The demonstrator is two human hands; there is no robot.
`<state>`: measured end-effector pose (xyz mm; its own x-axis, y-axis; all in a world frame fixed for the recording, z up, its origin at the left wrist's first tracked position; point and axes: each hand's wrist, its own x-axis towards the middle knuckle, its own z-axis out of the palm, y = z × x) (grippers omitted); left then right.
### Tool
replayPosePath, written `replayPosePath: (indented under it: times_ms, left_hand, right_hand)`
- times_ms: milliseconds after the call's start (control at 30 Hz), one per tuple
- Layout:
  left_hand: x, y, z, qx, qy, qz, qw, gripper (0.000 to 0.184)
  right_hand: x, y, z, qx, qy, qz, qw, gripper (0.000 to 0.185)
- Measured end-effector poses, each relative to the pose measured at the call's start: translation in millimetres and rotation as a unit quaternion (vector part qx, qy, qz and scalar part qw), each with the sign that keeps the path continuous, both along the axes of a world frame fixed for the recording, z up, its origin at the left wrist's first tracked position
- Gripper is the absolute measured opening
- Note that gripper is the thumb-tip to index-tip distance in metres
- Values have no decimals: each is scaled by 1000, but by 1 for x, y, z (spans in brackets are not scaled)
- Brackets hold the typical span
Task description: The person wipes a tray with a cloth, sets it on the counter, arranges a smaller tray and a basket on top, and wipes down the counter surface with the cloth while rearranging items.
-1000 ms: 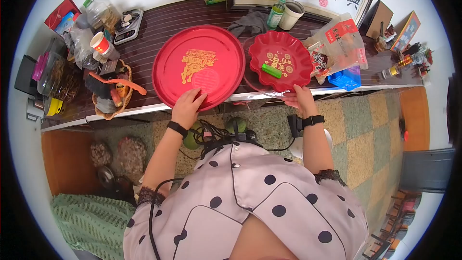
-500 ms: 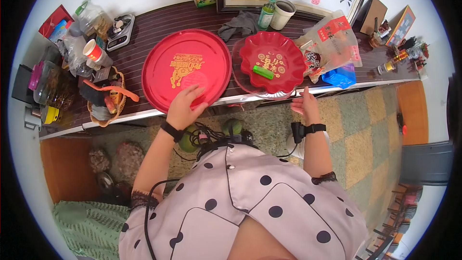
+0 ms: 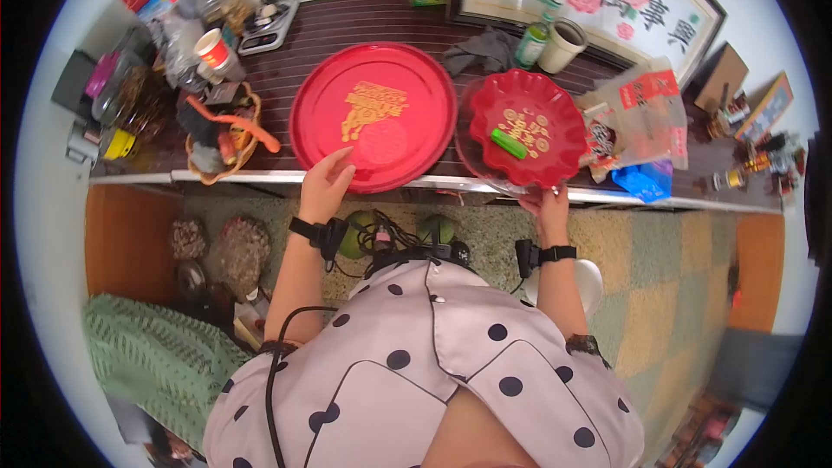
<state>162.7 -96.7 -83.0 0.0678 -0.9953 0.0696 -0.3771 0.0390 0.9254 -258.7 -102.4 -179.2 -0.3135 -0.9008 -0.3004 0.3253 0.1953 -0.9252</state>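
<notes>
has just brought the right hand point(image 3: 549, 208) back up to the near rim of the red scalloped dish point(image 3: 556, 114), after hanging apart from it half a second ago; with fingers partly hidden beneath, cannot tell whether pinching that rim, the clear plastic tray point(image 3: 475, 163) under the dish, or merely touching. has also shifted the left hand point(image 3: 325, 186) toward the near left rim of the round red tray point(image 3: 420, 104), just left of the dish, with fingers loosely parted at the rim and apparently gripping nothing. so, by judgement, back to having a hand at each red piece at once, with neither visibly raised from the tabletop point(image 3: 347, 17). inside the dish, holds a small green cylinder point(image 3: 509, 144) lying across gold print. behind the dish, shows a pale cup point(image 3: 563, 46), dark within and too small to read, beside a green bottle point(image 3: 530, 45). right of the dish, shows a clear pouch point(image 3: 640, 126) with dark pieces at its left end and a blue packet point(image 3: 645, 182) at its near edge. far left of the dish, bears an orange-handled brush point(image 3: 263, 135) across a wicker basket point(image 3: 243, 156) of mixed small items; beyond, brown dried stuff in a purple-lidded jar point(image 3: 130, 104).
</notes>
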Motion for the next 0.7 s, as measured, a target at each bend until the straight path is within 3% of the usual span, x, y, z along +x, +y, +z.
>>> replayPosePath:
  times_ms: [267,367,433,567,700]
  left_hand:
    - [41,37,-28,-8,108,129,986,34]
    - [50,43,-37,-30,122,157,980,37]
    - [51,44,-34,-28,27,189,981,41]
    - [47,39,-25,-17,-38,178,983,47]
    - [53,31,-44,-58,-140,147,977,49]
  right_hand:
    - [-17,6,-1,-63,129,-16,989,34]
    - [-18,15,32,-34,120,-5,992,38]
    - [-18,18,51,-50,142,10,988,41]
    - [-10,21,89,-31,139,24,990,34]
    - [-16,26,81,-36,124,12,992,28]
